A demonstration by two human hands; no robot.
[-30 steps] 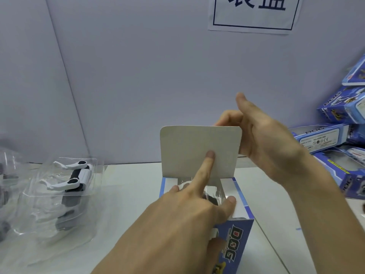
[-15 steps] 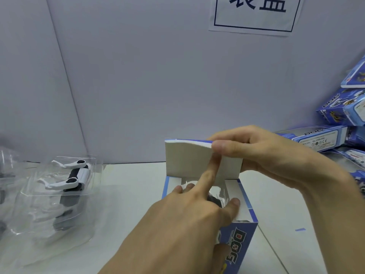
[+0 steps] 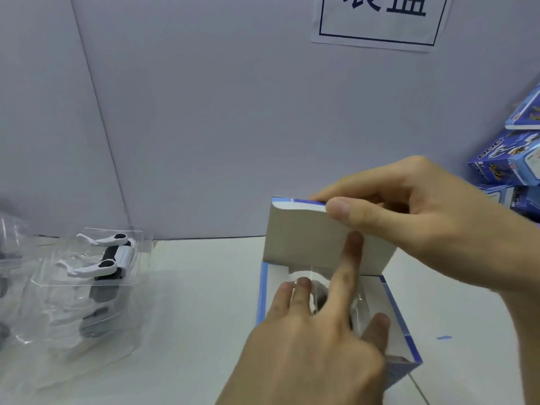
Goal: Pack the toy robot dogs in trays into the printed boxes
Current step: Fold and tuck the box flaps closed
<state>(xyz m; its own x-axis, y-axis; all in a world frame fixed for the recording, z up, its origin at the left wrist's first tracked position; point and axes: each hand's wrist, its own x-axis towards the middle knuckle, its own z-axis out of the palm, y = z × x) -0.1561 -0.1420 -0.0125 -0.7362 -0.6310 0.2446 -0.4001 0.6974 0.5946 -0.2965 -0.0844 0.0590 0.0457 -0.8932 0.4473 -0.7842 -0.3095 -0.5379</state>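
Thumb and fingers of the right hand [image 3: 432,229] pinch the flap [image 3: 301,238] at its bent top edge. The left hand [image 3: 306,346], fingers spread, presses its straight index fingertip [image 3: 355,241] against the flap's grey inner face. The printed box [image 3: 406,340] stands open right of the tabletop's [image 3: 190,317] middle. A toy robot dog [image 3: 108,258] in its tray [image 3: 43,287] lies at the left edge.

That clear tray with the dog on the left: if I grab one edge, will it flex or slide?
Probably flexes: the clear tray looks like thin, wrinkled plastic. Likely light and low, so a push should slide it on the smooth table, not tip it. The toy dog looks nested inside.
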